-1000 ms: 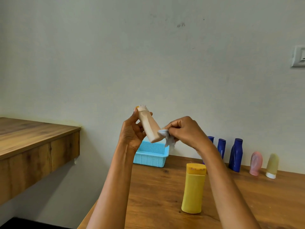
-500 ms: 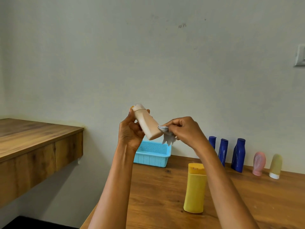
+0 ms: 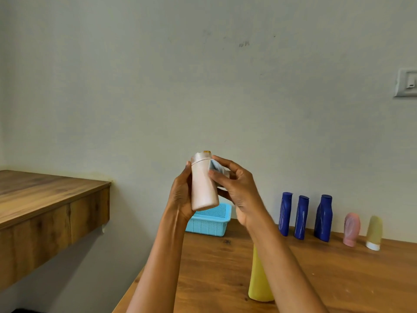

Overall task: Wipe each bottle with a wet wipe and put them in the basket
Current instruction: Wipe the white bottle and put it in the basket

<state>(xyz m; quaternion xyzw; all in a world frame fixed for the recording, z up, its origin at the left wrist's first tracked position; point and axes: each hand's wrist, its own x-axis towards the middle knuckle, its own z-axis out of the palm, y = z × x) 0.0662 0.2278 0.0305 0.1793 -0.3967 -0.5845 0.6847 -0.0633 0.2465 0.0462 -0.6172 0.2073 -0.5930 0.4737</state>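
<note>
My left hand point(image 3: 180, 197) grips a beige bottle point(image 3: 203, 184) from its left side and holds it nearly upright in the air, cap up. My right hand point(image 3: 237, 188) presses a pale wet wipe point(image 3: 215, 168) against the bottle's upper right side, near the cap. Behind and below the bottle, a light blue basket point(image 3: 212, 222) stands on the wooden table point(image 3: 338, 279) by the wall. A yellow bottle point(image 3: 259, 281) stands on the table, partly hidden by my right forearm.
Three dark blue bottles point(image 3: 302, 216) stand in a row against the wall, with a pink bottle point(image 3: 351, 229) and a pale yellow-green bottle point(image 3: 374, 232) to their right. A second wooden counter point(image 3: 45, 199) juts out at the left. A wall switch point(image 3: 407, 83) is at the right edge.
The beige bottle has turned from tilted to nearly upright. My right hand with the wipe has moved from the bottle's lower end up to its upper side near the cap.
</note>
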